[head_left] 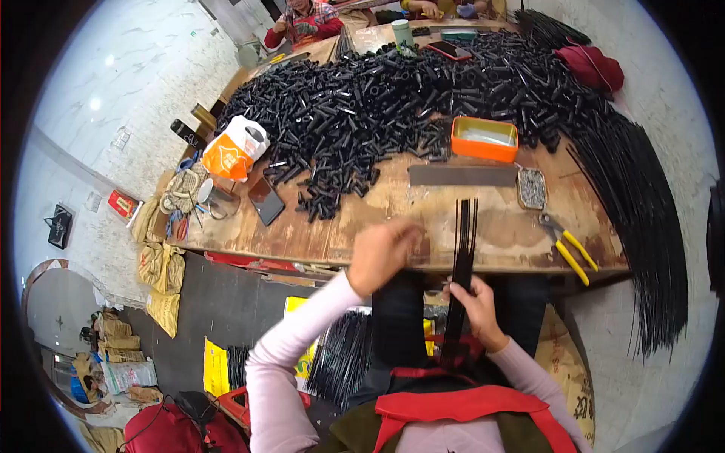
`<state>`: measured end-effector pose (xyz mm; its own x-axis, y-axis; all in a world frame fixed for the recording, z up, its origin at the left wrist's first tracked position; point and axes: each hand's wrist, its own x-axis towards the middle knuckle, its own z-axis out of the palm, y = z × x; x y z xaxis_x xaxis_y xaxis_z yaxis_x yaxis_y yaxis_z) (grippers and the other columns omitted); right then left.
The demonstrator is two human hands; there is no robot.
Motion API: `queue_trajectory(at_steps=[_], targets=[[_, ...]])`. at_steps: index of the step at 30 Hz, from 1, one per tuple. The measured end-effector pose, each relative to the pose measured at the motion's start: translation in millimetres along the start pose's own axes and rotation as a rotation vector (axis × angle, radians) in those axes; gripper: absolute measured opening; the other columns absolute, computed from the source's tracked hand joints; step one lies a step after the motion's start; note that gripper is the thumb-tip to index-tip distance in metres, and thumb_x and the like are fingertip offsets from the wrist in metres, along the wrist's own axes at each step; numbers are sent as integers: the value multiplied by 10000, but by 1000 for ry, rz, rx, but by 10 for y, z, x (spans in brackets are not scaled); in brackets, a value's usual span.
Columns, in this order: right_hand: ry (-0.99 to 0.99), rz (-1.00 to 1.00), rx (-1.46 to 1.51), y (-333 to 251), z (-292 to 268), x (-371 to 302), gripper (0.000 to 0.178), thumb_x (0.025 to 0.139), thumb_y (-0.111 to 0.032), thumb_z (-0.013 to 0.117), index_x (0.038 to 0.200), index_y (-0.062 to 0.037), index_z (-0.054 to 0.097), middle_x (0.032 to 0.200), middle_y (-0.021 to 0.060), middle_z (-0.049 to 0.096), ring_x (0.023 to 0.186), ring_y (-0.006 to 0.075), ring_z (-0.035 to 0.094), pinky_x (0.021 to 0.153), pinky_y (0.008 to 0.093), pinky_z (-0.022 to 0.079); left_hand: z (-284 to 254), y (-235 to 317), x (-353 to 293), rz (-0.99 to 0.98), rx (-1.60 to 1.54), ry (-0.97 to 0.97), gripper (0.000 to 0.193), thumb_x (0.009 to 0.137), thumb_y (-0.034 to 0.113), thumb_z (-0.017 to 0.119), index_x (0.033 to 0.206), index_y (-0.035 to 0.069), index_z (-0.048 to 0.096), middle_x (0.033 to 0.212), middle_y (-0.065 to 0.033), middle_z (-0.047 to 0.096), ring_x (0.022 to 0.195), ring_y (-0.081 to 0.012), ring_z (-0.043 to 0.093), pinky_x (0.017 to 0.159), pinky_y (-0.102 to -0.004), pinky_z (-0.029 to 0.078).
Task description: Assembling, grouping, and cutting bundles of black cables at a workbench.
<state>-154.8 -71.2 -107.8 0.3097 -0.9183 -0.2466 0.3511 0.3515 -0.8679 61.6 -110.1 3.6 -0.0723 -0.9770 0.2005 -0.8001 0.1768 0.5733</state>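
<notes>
My right hand [477,308] is closed round a bundle of thin black rods [464,260], held upright in front of my lap with its tips over the table's near edge. To its left, my left hand [384,255] hovers above the near edge of the table, its fingers smeared by motion, so I cannot tell whether anything is in them. Beyond them spreads a large heap of short black tubular parts [355,106]. Pliers with yellow handles [570,249] lie on the wooden table [340,226], right of the rods, near a small tin of tiny metal pieces [532,189].
A dark flat strip [472,176] and an orange box [485,140] lie before the heap. Left are a dark phone [266,201], a plastic bag [234,149] and a glass mug [215,198]. Long black rods [630,196] hang off the right side. Two people work across the table.
</notes>
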Motion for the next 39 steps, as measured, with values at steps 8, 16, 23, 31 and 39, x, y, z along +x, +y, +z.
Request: queue_trajectory(at_steps=[8, 16, 23, 31, 39], targets=[[-57, 150, -14, -61, -63, -8, 146, 920, -83, 619, 1010, 32, 622, 854, 62, 670, 773, 119, 628, 750, 268, 503, 159, -852, 2436, 64, 402, 342, 195, 807, 224, 711, 945, 99, 652, 900, -85, 637, 889, -293, 638, 723, -413, 506], [-93, 209, 97, -122, -51, 27, 157, 920, -69, 619, 1044, 28, 626, 879, 53, 665, 788, 118, 634, 752, 256, 506, 280, -995, 3029, 37, 736, 391, 234, 737, 246, 762, 809, 34, 695, 886, -117, 666, 870, -318, 664, 717, -446, 534], [-56, 175, 99, -120, -72, 37, 152, 920, -116, 630, 1017, 1, 618, 856, 51, 654, 778, 117, 619, 756, 257, 491, -578, -833, 1924, -369, -480, -12, 213, 888, 131, 660, 1070, 43, 592, 878, -51, 701, 750, -119, 689, 531, -201, 477], [-62, 104, 83, -52, -44, -20, 191, 932, -143, 627, 1062, -5, 612, 860, 52, 650, 780, 118, 622, 753, 260, 492, -121, -961, 1609, 1, 205, 49, 272, 851, 212, 682, 1033, 14, 645, 847, -152, 658, 813, -317, 644, 743, -396, 488], [-105, 126, 48, -33, -36, 24, 231, 941, -163, 630, 1075, 24, 618, 880, 59, 665, 792, 115, 615, 766, 255, 491, 65, -1093, 1773, 108, 380, 197, 237, 798, 213, 731, 921, 13, 698, 834, -153, 626, 770, -315, 636, 704, -412, 492]])
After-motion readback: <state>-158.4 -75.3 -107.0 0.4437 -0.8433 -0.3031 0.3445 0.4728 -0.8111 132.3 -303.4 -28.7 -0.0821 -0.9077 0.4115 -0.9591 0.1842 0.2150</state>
